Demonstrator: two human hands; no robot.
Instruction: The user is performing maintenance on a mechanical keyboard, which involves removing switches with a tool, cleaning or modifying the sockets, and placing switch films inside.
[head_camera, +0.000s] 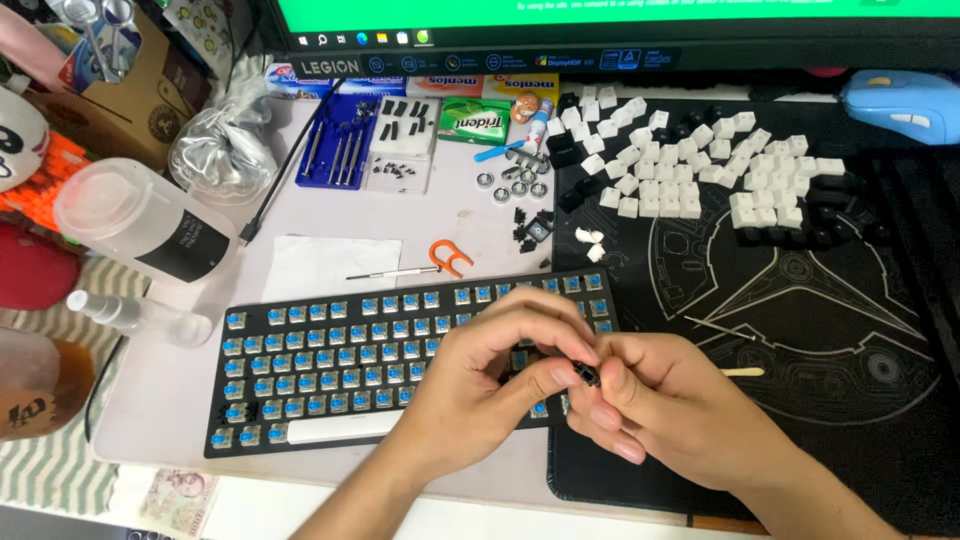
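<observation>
In the head view we are holding a small black switch (588, 376) between both hands, above the right end of the keyboard (330, 360); our left hand (490, 385) is curling over it, its fingers (555, 375) closing on the switch from the left; our right hand (665, 400) is meeting it from the right, its fingers (607, 385) pinching the same part; the keyboard is lying on the worktop (170, 400) with its caps off and blue switches showing, its right end on the black mat (850, 330); white and black keycaps (700, 170) are lying heaped on the mat well beyond our hands; an orange puller (450, 257) is resting just behind the keyboard; a thin stick (742, 372) is lying just right of our right hand.
</observation>
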